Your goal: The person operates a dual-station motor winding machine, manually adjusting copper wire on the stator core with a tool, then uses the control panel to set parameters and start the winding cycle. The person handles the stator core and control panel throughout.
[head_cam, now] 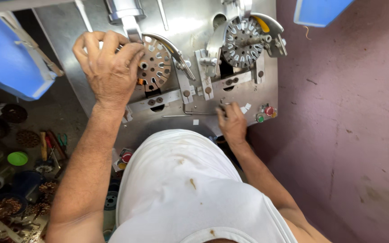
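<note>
Left hand spread over left slotted disc on steel machine surface, fingers curled on disc's rim, grip loosely closed around it; right hand low at surface's front edge, fingertips pinched on small part I cannot make out, just left of red and green buttons; second slotted disc untouched at upper right; white shirt below.
</note>
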